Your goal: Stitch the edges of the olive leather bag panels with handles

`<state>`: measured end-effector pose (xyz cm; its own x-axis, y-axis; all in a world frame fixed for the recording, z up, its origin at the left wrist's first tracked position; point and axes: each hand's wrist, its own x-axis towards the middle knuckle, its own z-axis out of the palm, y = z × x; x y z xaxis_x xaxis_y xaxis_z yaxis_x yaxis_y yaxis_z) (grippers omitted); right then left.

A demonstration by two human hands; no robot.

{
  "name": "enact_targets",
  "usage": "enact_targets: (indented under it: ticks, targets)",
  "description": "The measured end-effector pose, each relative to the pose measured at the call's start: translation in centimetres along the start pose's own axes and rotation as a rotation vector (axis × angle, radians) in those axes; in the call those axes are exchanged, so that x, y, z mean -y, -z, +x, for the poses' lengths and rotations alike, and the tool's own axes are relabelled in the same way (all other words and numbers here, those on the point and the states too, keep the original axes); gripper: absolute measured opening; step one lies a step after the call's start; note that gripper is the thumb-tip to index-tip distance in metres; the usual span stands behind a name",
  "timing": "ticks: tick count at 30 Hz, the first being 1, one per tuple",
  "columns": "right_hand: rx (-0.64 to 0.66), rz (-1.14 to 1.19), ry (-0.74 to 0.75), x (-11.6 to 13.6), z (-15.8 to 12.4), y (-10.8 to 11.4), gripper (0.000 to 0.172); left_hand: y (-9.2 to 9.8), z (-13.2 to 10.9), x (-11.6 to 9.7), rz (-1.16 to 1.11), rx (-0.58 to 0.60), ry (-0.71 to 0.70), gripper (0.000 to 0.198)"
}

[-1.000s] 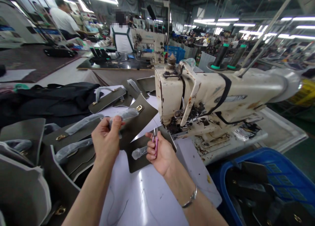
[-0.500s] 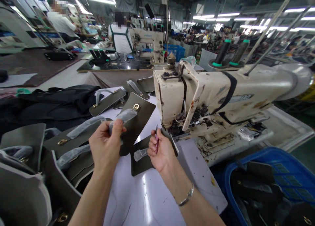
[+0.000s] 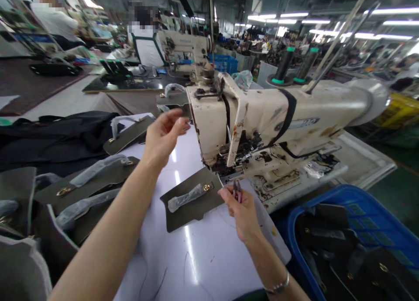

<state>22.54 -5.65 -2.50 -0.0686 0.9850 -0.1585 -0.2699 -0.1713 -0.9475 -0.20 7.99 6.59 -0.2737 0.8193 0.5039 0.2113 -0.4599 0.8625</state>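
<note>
My left hand point(image 3: 164, 135) is raised with its fingers apart and holds nothing, near the head of a cream sewing machine point(image 3: 262, 126). My right hand point(image 3: 242, 214) pinches small pink-handled thread snips point(image 3: 237, 192) at the machine's front. Just left of that hand, a dark olive leather flap point(image 3: 193, 203) lies flat on the white table point(image 3: 153, 257). It carries a plastic-wrapped strap point(image 3: 185, 198) and a gold buckle point(image 3: 207, 187). The snips' blades are partly hidden by my fingers.
More olive flaps with gold buckles point(image 3: 91, 178) are piled at left beside black bag material point(image 3: 49, 139). A blue crate point(image 3: 327, 205) of dark pieces stands at lower right. A co-worker point(image 3: 144, 39) stands at another sewing machine point(image 3: 186, 50) beyond.
My left hand has let go of the wrapped strap and flap and moved up toward the machine. That flap no longer lies by the machine. The view has shifted left, and my right hand has dropped lower.
</note>
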Motion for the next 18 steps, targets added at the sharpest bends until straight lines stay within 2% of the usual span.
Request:
enact_targets:
  ticks: [2, 3, 6, 7, 8, 9, 12, 14, 18]
  targets:
    - [-0.137, -0.183, 0.113, -0.6, 1.0, 1.8, 0.032, -0.2, -6.7, -1.4, -0.097, 0.157, 0.152, 0.038]
    - [-0.163, -0.254, 0.143, -1.0, 1.5, 2.5, 0.032, -0.4, -10.0, -2.0, -0.117, 0.261, 0.217, 0.034]
    - [-0.067, -0.365, 0.15, -1.7, 2.7, 3.7, 0.033, -1.8, -18.8, -2.0, -0.215, 0.743, 0.458, 0.038]
    - [-0.014, -0.378, 0.139, -1.9, 2.9, 3.8, 0.034, -2.6, -21.2, -1.3, -0.229, 0.811, 0.535, 0.04]
    - [0.027, -0.383, 0.124, -1.9, 3.0, 3.9, 0.035, -3.5, -23.3, -0.3, -0.262, 0.773, 0.599, 0.042]
    - [0.049, -0.378, 0.109, -2.0, 3.0, 3.9, 0.037, -4.5, -24.9, 0.9, -0.313, 0.673, 0.652, 0.043]
    - [0.083, -0.307, 0.065, -1.9, 3.0, 3.9, 0.037, -7.3, -27.7, 4.3, -0.544, 0.311, 0.712, 0.05]
    - [0.135, -0.24, 0.068, -1.8, 2.9, 3.7, 0.031, -8.5, -28.0, 5.6, -0.578, 0.138, 0.671, 0.055]
    - [0.204, -0.119, 0.046, -1.0, 2.9, 2.9, 0.025, -9.2, -27.1, 6.0, -0.277, -0.043, 0.517, 0.066]
